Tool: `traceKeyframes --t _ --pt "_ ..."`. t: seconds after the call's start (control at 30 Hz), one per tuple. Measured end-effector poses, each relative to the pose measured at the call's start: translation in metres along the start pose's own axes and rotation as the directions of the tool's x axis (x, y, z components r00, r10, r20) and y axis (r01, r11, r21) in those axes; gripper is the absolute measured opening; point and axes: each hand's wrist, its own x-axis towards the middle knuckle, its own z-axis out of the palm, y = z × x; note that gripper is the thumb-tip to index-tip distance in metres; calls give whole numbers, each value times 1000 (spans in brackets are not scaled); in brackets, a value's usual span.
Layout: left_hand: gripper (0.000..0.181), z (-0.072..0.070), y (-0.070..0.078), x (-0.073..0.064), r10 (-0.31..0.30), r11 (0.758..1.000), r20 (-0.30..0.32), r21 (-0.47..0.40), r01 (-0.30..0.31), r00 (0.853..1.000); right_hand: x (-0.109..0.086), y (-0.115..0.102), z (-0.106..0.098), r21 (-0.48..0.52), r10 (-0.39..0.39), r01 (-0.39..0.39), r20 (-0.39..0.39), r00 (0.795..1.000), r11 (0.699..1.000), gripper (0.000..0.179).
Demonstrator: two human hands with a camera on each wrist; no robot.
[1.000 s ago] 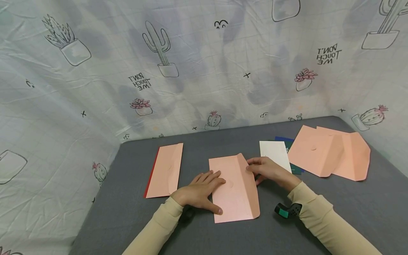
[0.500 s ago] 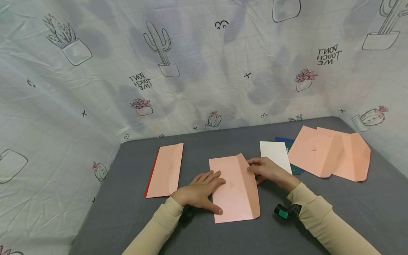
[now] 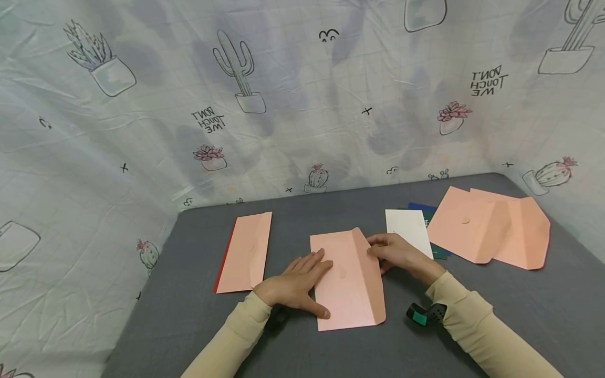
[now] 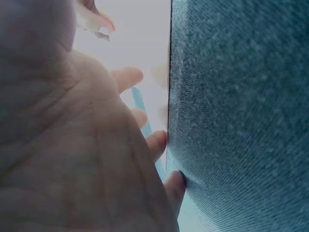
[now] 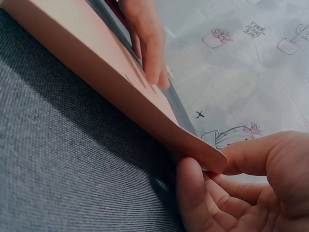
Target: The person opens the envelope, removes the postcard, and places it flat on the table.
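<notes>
A pink envelope (image 3: 342, 299) lies on the grey table in front of me, its flap (image 3: 373, 294) unfolded along the right side. My left hand (image 3: 295, 286) rests on the envelope's left part with fingers spread and straight. The left wrist view has that palm (image 4: 87, 140) large, with fingertips along the overexposed paper edge. At the flap's far corner my right hand (image 3: 399, 254) pinches the paper. In the right wrist view thumb and index finger meet at the flap's rounded corner (image 5: 212, 157), and the flap's edge is raised off the table.
Left of the hands lies another pink envelope (image 3: 241, 257) with a red strip along its left edge. A white card (image 3: 408, 228) lies over green and blue cards (image 3: 439, 251) behind the right hand. Overlapping pink envelopes (image 3: 472, 223) lie at right. A patterned cloth (image 3: 302, 105) hangs behind.
The left hand's fingers have shifted slightly on the envelope, away from me and to the left. My right hand stays at the flap's corner, and the envelope has hardly moved.
</notes>
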Motion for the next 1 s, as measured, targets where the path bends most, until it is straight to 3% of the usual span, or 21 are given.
traceKeyframes --t 0.33,0.7,1.0 --pt "108 -10 -4 -6 -25 994 -84 -109 16 996 -3 -3 1 -9 -2 2 -15 1000 1000 47" --pt "103 -11 -1 -7 -63 995 -83 -81 56 995 -3 -2 1 -25 11 -13 -76 997 1000 45" --pt "80 -15 -4 -9 -94 995 -64 -49 91 994 -3 -5 -4 -17 11 -13 -126 992 1000 44"
